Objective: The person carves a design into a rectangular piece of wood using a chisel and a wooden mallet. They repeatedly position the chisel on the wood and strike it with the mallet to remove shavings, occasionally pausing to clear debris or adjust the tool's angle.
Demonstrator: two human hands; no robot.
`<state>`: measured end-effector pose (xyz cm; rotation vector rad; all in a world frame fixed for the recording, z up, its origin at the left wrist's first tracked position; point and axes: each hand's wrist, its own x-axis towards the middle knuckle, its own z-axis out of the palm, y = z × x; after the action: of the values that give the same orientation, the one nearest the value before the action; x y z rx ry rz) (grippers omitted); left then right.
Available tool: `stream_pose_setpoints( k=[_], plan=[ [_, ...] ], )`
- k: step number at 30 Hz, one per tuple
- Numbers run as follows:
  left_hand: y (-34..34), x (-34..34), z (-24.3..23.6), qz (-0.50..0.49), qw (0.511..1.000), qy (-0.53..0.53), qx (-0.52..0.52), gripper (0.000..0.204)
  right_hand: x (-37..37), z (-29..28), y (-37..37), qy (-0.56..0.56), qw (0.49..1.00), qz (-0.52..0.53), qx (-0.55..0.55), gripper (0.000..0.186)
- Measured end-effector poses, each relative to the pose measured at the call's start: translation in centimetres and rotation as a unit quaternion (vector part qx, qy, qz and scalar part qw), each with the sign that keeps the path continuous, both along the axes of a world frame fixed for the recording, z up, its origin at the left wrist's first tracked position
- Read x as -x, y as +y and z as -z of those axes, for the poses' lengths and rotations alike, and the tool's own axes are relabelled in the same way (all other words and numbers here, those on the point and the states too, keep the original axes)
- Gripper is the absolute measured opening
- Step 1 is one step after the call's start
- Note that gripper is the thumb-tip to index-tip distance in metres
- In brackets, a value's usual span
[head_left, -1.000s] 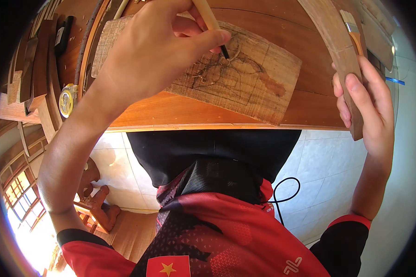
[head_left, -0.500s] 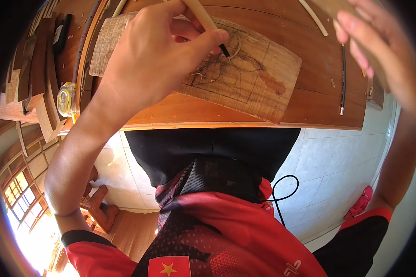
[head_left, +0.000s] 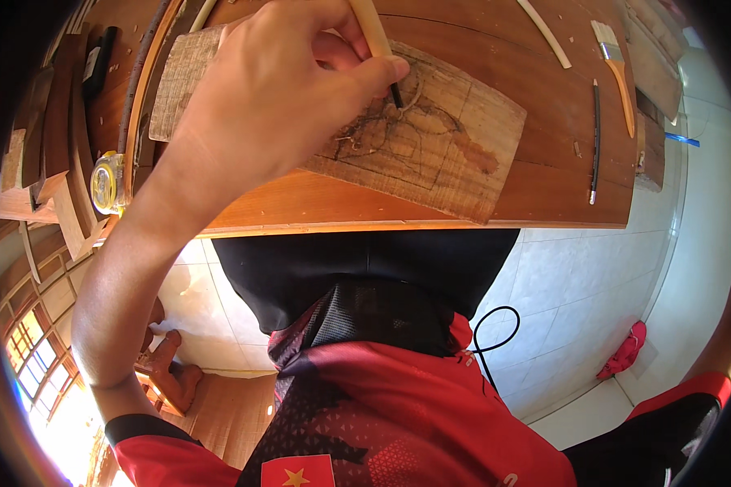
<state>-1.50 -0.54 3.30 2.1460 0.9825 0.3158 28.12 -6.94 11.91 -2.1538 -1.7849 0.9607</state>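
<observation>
My left hand is closed round a carving chisel with a pale wooden handle. The chisel's dark tip points down onto a wooden board, which has pencil lines and a partly carved, darkened pattern. A thin curled shaving lies by the tip. Part of the pattern and the board's middle are hidden behind my left hand. Only my right forearm shows at the far right edge; the right hand itself is out of the picture.
On the brown table to the right lie a black pencil, a flat paintbrush and a pale stick. Wood pieces and a yellow tape measure sit at the left. A black cable loops beside my leg.
My right hand has swung away from above the table's right end and out of view, uncovering the paintbrush. The left hand keeps its hold on the chisel, almost in place.
</observation>
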Motion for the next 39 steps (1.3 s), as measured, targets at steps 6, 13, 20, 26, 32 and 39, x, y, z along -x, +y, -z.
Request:
stream_pose_setpoints(
  k=[6,13,20,26,32,39],
  plan=[
    [-0.1,-0.1,0.6,-0.007,0.998,-0.045,0.034,0.029,0.0,-1.3,1.4,-0.022,1.0,-0.013,0.016,0.043],
    [-0.3,0.0,1.2,-0.013,0.998,-0.064,0.022,0.03,-0.3,-1.6,2.4,-0.033,0.999,-0.026,0.035,0.043],
    [-0.3,-0.2,0.8,-0.003,0.999,-0.034,-0.009,0.031,-0.4,-2.2,2.6,-0.042,0.998,-0.028,0.048,0.043],
    [-0.2,-0.2,1.3,0.002,0.999,-0.051,-0.018,0.031,-0.5,-2.5,2.6,-0.051,0.997,-0.028,0.058,0.043],
    [-0.2,-0.3,1.3,0.013,0.997,-0.056,-0.042,0.031,-0.6,-2.7,2.7,-0.059,0.996,-0.033,0.066,0.043],
    [0.1,-0.6,1.4,0.034,0.998,-0.028,-0.055,0.031,-0.9,-2.9,2.7,-0.071,0.995,-0.037,0.067,0.043]
  ],
)
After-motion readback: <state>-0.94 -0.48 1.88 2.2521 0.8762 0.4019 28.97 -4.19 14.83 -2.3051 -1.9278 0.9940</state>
